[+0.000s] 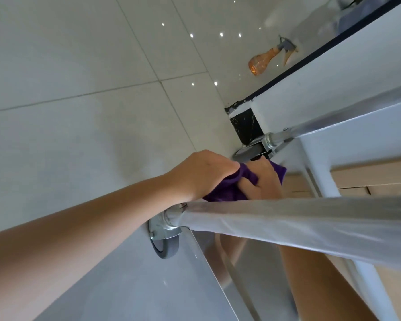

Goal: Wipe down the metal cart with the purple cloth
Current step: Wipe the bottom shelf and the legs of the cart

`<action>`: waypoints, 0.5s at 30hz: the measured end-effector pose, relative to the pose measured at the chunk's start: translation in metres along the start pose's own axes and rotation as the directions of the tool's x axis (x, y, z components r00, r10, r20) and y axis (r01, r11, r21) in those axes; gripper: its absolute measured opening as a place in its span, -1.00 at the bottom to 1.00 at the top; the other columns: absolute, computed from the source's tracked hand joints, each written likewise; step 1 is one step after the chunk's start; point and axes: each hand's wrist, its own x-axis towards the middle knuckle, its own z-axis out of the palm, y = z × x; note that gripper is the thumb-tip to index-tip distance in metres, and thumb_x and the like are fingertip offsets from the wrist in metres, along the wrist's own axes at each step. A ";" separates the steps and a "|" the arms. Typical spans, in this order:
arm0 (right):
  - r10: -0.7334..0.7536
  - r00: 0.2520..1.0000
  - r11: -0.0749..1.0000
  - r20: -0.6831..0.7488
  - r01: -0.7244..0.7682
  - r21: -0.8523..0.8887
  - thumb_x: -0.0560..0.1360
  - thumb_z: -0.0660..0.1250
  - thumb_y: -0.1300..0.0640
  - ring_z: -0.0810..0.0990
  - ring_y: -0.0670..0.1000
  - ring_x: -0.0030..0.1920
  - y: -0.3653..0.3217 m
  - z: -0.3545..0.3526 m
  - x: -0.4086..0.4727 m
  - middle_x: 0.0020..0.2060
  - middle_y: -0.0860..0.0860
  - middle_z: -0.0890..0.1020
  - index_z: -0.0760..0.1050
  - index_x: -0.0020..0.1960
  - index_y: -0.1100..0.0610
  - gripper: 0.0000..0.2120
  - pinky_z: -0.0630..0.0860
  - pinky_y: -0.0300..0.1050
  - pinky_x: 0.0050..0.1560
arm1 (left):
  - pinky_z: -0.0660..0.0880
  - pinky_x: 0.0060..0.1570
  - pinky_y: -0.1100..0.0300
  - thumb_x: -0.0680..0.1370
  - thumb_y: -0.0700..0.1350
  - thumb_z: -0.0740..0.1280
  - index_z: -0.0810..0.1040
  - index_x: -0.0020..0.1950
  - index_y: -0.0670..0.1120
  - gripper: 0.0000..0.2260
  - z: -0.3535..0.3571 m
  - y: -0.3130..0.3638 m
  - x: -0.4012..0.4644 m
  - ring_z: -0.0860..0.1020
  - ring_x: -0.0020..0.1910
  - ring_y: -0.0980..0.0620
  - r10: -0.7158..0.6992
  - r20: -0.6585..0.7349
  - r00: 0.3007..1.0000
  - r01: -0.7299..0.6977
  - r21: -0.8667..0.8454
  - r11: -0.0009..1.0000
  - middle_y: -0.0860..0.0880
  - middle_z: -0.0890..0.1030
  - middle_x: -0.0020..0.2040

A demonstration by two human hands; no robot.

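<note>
Both hands are gripping the bunched purple cloth (227, 188) low between the metal cart (287, 218) legs: left hand (202, 172) curling over its top, right hand (262, 181) pinching it from beyond. Caster (167, 242) is sitting just below the left wrist; orange spray bottle (264, 60) is standing well beyond both hands.

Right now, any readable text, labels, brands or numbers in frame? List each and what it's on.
None readable.
Spray bottle on the floor: no label text visible.
Purple cloth, held by both hands (left, right): plain, no tag showing.
Cart leg and casters: bare metal, no markings legible.
Wall and floor tiles: no signs.
</note>
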 end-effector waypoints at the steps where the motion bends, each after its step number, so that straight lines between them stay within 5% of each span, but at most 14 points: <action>1: 0.049 0.998 0.998 -0.050 -0.046 0.045 0.31 0.20 0.03 0.32 0.09 -0.40 -0.009 -0.004 -0.007 -0.57 0.23 0.42 0.31 -0.52 0.29 -0.62 0.30 -0.18 -0.29 | 0.18 -0.29 0.05 0.56 -0.07 0.18 0.21 -0.42 -0.06 -0.64 0.000 0.000 0.002 0.23 -0.41 0.02 -0.001 0.016 1.000 0.002 -0.014 1.000 0.01 0.27 -0.47; 4: 0.137 0.990 0.989 -0.042 -0.134 0.069 0.32 0.20 -0.03 0.37 0.11 -0.33 -0.007 -0.009 -0.004 -0.48 0.31 0.47 0.43 -0.41 0.44 -0.51 0.31 -0.28 -0.20 | 0.28 -0.26 0.06 0.57 -0.02 0.18 0.35 -0.40 0.00 -0.67 -0.001 -0.001 0.004 0.34 -0.37 0.02 0.011 0.089 0.996 -0.005 -0.063 0.998 0.04 0.38 -0.40; 6: 0.199 0.980 0.977 0.014 -0.199 0.078 0.33 0.19 -0.05 0.38 0.12 -0.39 0.007 -0.010 0.004 -0.51 0.26 0.44 0.42 -0.43 0.39 -0.53 0.34 -0.16 -0.24 | 0.43 -0.03 0.12 0.60 -0.04 0.18 0.59 -0.04 0.06 -0.81 -0.002 -0.004 0.007 0.54 -0.11 0.04 0.007 0.138 0.990 -0.001 -0.050 0.999 0.09 0.54 -0.16; 8: 0.240 0.971 0.967 0.003 -0.239 0.091 0.32 0.20 -0.04 0.36 0.17 -0.42 0.015 -0.013 0.009 -0.54 0.23 0.40 0.37 -0.46 0.34 -0.57 0.34 -0.01 -0.31 | 0.39 0.18 0.16 0.61 -0.06 0.18 0.48 0.27 0.04 -0.75 -0.002 -0.004 0.012 0.52 0.13 0.02 -0.010 0.171 0.985 0.012 -0.009 1.000 0.06 0.55 0.08; 12: 0.289 0.956 0.955 -0.052 -0.283 0.092 0.30 0.18 -0.04 0.29 0.21 -0.45 0.026 -0.017 0.016 -0.55 0.27 0.35 0.31 -0.48 0.32 -0.58 0.29 0.05 -0.40 | 0.37 0.19 -0.05 0.52 -0.03 0.16 0.45 0.24 -0.08 -0.67 0.007 -0.002 0.030 0.51 0.12 -0.14 -0.011 0.245 0.970 -0.005 0.066 0.998 -0.16 0.56 0.16; 15: 0.311 0.948 0.948 -0.069 -0.305 0.088 0.32 0.16 -0.03 0.34 0.26 -0.42 0.037 -0.018 0.021 -0.53 0.30 0.38 0.37 -0.44 0.36 -0.57 0.37 0.12 -0.33 | 0.37 0.22 0.00 0.58 -0.09 0.17 0.41 0.32 -0.08 -0.69 0.013 0.003 0.045 0.49 0.15 -0.09 -0.036 0.270 0.962 0.002 0.124 0.992 -0.10 0.55 0.17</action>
